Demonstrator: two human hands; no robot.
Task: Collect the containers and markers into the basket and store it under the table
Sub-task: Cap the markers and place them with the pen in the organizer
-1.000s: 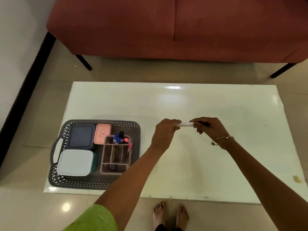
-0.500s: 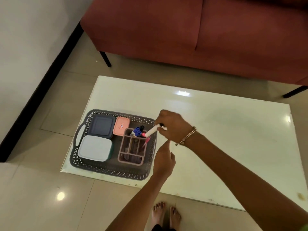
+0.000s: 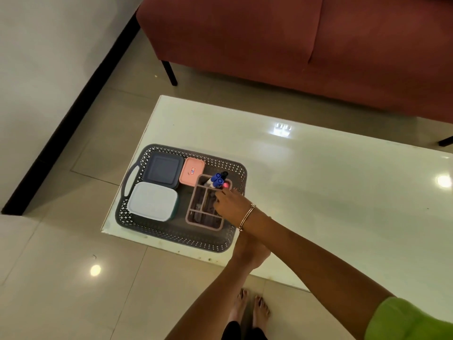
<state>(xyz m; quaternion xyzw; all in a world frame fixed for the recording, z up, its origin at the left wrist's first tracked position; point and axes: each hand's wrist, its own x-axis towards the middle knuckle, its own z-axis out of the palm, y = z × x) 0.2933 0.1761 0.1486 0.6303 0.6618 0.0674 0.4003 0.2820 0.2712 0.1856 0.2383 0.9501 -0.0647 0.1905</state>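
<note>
The right hand [image 3: 229, 204] is hovering, grip loosely curled and holding nothing, with the upright markers [image 3: 218, 180] at its eleven o'clock.

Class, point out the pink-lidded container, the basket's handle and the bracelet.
pink-lidded container [image 3: 192, 171]: head view, middle of its lid.
basket's handle [image 3: 129, 178]: head view, middle of the loop.
bracelet [image 3: 247, 216]: head view, band across the wrist.

R hand [image 3: 229, 204] reaching fwd, fingers [image 3: 221, 192] curled; L hand [image 3: 247, 251] beneath R forearm.

Red sofa [image 3: 294, 40] on black legs, tiled floor [image 3: 61, 278], white wall [image 3: 49, 45]
</note>
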